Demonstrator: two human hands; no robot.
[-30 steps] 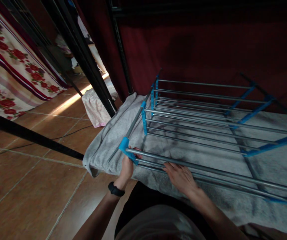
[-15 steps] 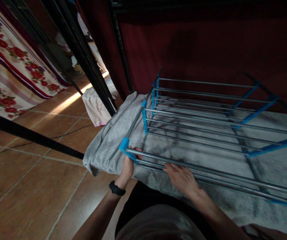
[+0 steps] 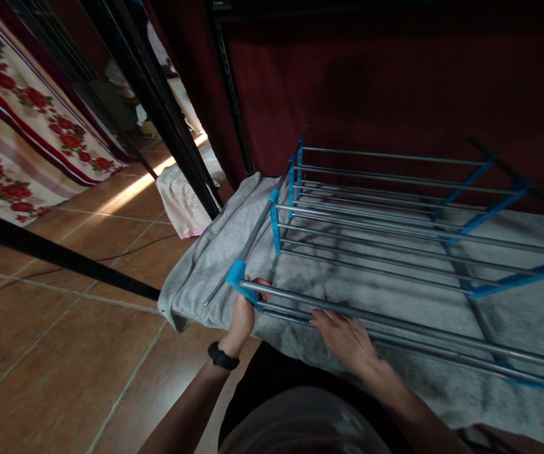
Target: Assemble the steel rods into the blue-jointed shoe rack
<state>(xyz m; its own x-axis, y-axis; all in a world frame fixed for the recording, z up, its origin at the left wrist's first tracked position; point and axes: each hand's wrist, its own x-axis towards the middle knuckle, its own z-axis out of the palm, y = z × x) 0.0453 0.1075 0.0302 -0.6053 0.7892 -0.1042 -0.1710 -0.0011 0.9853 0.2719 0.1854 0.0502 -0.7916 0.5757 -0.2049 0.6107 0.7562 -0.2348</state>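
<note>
A metal drying rack (image 3: 371, 238) with grey rods and blue plastic joints lies on a grey blanket (image 3: 215, 265). At its near left corner, my left hand (image 3: 245, 309) is wrapped round the blue corner joint (image 3: 236, 272), with some fingers hidden behind it. My right hand (image 3: 345, 337) grips the near rods a little further right, its fingertips passing under the thick top rod (image 3: 395, 320). Along the rack's left side a thinner tube (image 3: 257, 234) runs back from the corner joint through further blue pieces.
Black metal posts (image 3: 158, 113) and a slanting black bar (image 3: 64, 252) stand at the left. A dark red curtain (image 3: 395, 94) hangs behind the rack. Tiled floor (image 3: 64, 340), a dark cable (image 3: 130, 251), a striped cloth (image 3: 184, 205) and a floral curtain (image 3: 40, 120) lie further left.
</note>
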